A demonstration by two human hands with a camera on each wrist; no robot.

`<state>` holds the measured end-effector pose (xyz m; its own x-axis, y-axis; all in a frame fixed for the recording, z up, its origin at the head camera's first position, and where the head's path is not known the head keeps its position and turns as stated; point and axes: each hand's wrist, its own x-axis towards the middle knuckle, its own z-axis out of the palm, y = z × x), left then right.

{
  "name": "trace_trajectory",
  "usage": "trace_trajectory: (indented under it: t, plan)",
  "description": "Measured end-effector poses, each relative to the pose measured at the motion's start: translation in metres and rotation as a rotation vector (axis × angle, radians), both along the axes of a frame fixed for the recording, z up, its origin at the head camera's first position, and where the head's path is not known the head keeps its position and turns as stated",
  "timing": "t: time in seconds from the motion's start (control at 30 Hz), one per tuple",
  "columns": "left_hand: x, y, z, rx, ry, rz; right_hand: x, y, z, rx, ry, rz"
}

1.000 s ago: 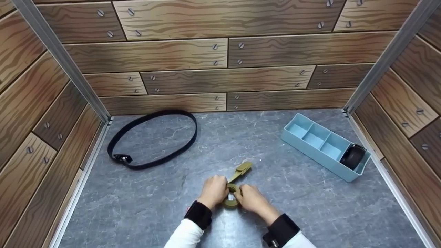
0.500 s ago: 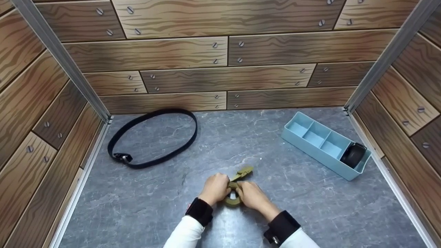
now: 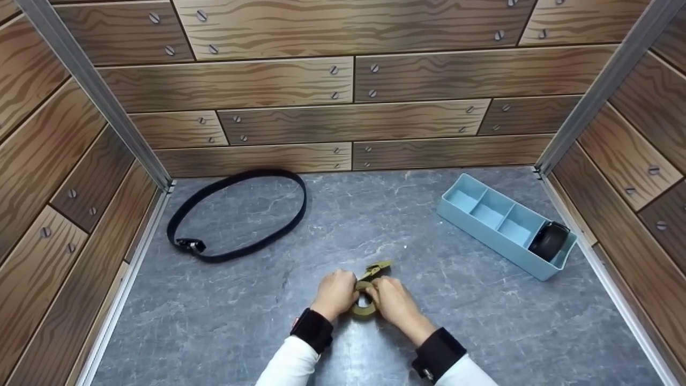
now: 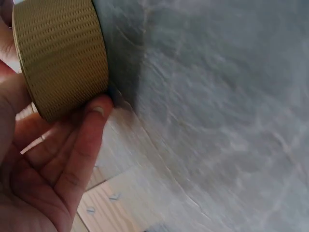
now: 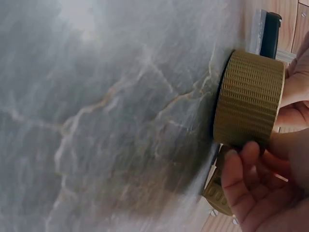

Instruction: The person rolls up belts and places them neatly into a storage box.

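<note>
An olive webbing belt (image 3: 364, 313), wound into a round coil, stands on edge on the grey floor at the front middle in the head view. Its buckle end (image 3: 379, 266) sticks out beyond the coil, away from me. My left hand (image 3: 336, 292) holds the coil's left side, fingers curled against it. From the right, my right hand (image 3: 396, 301) grips it with thumb and fingers. Close up in the left wrist view, the ribbed outer layer of the olive belt (image 4: 63, 60) rests against my fingertips (image 4: 99, 107). The right wrist view shows the buckle (image 5: 216, 194) below the coil, partly behind my fingers.
A black belt (image 3: 256, 247) lies in a wide loop at the back left. To the right sits a light blue divided tray (image 3: 485, 239), with a black rolled item (image 3: 549, 242) in its nearest compartment. Wood-patterned walls (image 3: 353, 123) enclose the back and sides.
The buckle end has come nearer to the coil, leaving less loose strap. The coil and my right hand have shifted slightly away from me. Black belt and tray stay put.
</note>
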<state>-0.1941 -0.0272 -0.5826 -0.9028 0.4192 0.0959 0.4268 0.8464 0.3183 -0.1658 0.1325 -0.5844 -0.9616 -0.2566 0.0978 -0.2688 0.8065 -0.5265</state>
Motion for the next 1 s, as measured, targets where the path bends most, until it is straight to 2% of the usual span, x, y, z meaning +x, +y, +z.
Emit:
trace_trajectory:
  t: [0.1, 0.17, 0.27, 0.33, 0.43, 0.57, 0.63, 0.73, 0.8, 0.9, 1.0]
  plan:
    - [0.001, 0.002, 0.001, -0.02, 0.012, 0.016, 0.0, 0.0, 0.002, -0.008, -0.059, -0.037]
    - [0.002, 0.002, 0.001, -0.025, 0.021, 0.019, -0.001, 0.001, 0.001, 0.002, -0.073, -0.032]
    - [0.003, 0.002, 0.0, -0.013, 0.022, 0.015, -0.002, 0.003, 0.001, 0.001, -0.064, -0.003]
    - [0.005, 0.001, -0.002, -0.003, 0.052, 0.01, -0.002, 0.004, 0.002, -0.004, -0.046, 0.005]
    - [0.008, -0.001, -0.004, 0.005, 0.142, 0.0, -0.001, 0.006, 0.008, -0.035, 0.051, -0.005]
    - [0.008, -0.004, -0.004, 0.018, 0.331, -0.042, -0.007, 0.012, 0.019, -0.09, 0.231, -0.038]
    - [0.008, -0.005, -0.003, 0.036, 0.415, -0.078, -0.011, 0.016, 0.024, -0.12, 0.259, -0.034]
    - [0.008, -0.006, 0.0, 0.059, 0.507, -0.126, -0.016, 0.022, 0.03, -0.138, 0.208, 0.016]
    - [0.007, -0.006, 0.003, 0.068, 0.542, -0.147, -0.017, 0.024, 0.033, -0.164, 0.13, 0.064]
    - [0.007, -0.006, 0.007, 0.065, 0.569, -0.16, -0.017, 0.026, 0.037, -0.196, 0.031, 0.13]
    - [0.007, -0.005, 0.01, 0.063, 0.566, -0.168, -0.018, 0.026, 0.039, -0.227, -0.043, 0.142]
